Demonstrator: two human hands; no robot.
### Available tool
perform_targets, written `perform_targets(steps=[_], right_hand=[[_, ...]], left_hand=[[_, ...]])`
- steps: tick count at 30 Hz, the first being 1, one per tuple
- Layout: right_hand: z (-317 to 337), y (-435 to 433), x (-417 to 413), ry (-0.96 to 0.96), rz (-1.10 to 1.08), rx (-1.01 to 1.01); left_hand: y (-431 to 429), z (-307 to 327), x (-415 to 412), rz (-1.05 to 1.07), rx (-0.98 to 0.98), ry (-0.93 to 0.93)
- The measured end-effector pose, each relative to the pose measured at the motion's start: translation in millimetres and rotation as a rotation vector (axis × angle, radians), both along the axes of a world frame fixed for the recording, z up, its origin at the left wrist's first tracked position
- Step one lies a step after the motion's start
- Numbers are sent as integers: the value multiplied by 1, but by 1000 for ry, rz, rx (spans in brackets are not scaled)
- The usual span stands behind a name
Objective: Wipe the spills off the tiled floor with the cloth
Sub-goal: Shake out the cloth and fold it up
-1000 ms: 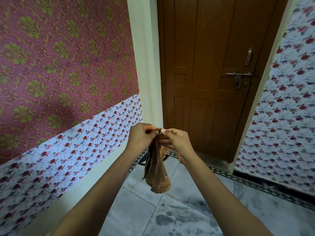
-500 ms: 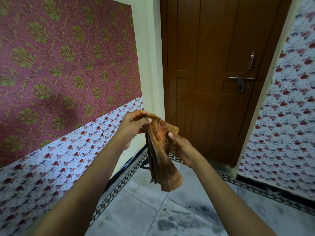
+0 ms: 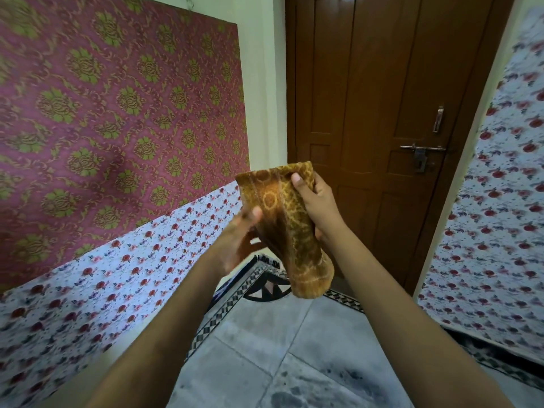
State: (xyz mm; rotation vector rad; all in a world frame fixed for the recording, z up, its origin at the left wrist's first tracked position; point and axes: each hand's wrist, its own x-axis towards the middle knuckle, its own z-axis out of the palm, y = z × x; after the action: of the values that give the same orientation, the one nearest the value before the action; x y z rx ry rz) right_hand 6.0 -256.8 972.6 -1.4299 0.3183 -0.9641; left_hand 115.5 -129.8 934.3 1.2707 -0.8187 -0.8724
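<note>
A folded orange-brown patterned cloth (image 3: 288, 228) is held up at chest height in front of the door. My right hand (image 3: 316, 203) grips its upper right edge, thumb on the front. My left hand (image 3: 238, 237) holds its lower left side, thumb pressed on the fabric. Below, the grey tiled floor (image 3: 259, 343) carries dark wet spill marks (image 3: 321, 384) near the bottom of the view, between my forearms.
A closed brown wooden door (image 3: 382, 113) with a latch stands straight ahead. Patterned walls close in on the left (image 3: 117, 142) and right (image 3: 494, 231). A black-and-white tile border (image 3: 223, 313) runs along the floor edge, with a dark doormat (image 3: 265, 287) at the door.
The cloth has been raised and folded into a wider flat pad. My left hand dropped from its top edge to its lower side, while my right hand moved up to the top.
</note>
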Motion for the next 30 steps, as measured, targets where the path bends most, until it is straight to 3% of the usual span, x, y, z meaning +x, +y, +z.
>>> perform_targets(steps=[4, 6, 9, 13, 17, 23, 25, 30], right_hand=[[4, -6, 0, 101, -22, 228], [-3, -12, -4, 137, -12, 385], [-29, -15, -13, 113, 183, 512], [-77, -3, -18, 293, 395, 552], [-96, -4, -14, 274, 195, 662], [-95, -12, -19, 349, 125, 145], [-93, -14, -18, 395, 115, -31], [-83, -18, -16, 596, -84, -473]], left_hand=[[-3, -17, -11, 8, 22, 149], [-6, -15, -9, 63, 47, 138], [-12, -9, -2, 192, 134, 74], [-13, -8, 4, 264, 286, -9], [-6, -10, 9, 233, 380, 17], [2, -13, 19, 344, 289, -11], [5, -13, 23, 329, 257, -127], [11, -9, 27, 53, 341, -467]])
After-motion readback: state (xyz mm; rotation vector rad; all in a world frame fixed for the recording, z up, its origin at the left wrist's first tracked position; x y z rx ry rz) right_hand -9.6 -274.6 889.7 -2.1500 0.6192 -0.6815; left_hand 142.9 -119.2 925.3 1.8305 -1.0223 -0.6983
